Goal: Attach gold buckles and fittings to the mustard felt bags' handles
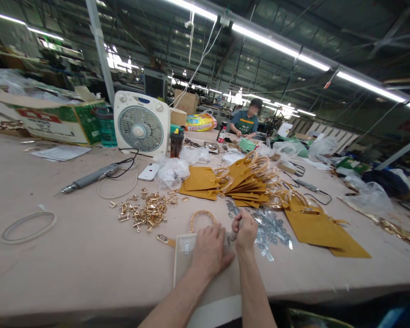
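My left hand [210, 250] lies flat, fingers together, pressing down on a pale flat piece [184, 255] near the table's front edge. A woven ring handle [202, 215] sticks out just beyond the fingers. My right hand [245, 231] is closed in a fist around a small tool whose tip points down at the piece. A yellow strap end with a metal buckle [164, 239] pokes out to the left. A heap of gold metal clips [146, 210] lies to the left, and silver metal plates [268, 228] to the right.
A stack of mustard-yellow bags with ring handles [246, 182] lies behind my hands, and more of those bags [321, 228] to the right. A white fan [141, 123], an electric screwdriver [89, 177], a phone [149, 171], a cardboard box [54, 119] and a seated person [246, 120] are farther back.
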`<control>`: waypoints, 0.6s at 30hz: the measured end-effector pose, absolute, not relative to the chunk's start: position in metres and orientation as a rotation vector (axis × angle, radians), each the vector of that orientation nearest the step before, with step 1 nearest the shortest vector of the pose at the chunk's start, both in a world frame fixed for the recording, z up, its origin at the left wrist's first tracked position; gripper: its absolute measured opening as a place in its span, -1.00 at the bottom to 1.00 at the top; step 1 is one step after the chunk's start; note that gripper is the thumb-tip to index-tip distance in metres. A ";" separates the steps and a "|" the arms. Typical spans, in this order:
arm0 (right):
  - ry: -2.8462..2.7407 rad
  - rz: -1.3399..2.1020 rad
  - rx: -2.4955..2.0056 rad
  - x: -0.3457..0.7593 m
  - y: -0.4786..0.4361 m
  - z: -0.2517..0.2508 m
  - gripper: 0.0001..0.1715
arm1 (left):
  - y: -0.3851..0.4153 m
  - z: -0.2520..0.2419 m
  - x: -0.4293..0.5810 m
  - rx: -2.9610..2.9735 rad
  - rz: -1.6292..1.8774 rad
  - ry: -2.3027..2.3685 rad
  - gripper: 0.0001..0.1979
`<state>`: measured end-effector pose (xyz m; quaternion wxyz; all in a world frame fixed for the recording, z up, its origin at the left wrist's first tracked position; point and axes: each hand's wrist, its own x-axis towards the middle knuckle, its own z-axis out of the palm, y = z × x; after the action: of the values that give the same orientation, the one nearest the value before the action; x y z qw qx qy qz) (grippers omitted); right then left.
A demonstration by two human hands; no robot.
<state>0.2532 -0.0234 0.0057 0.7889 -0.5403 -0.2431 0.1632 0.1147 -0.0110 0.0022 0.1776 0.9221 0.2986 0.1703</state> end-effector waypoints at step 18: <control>-0.724 0.544 -1.338 0.247 -0.007 0.005 -0.54 | -0.014 0.002 0.118 2.601 0.510 0.918 -0.38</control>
<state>0.2475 -0.0075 0.0051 0.6910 -0.5987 -0.3237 0.2435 0.1184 -0.0137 0.0021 0.1676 0.9141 0.3228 0.1793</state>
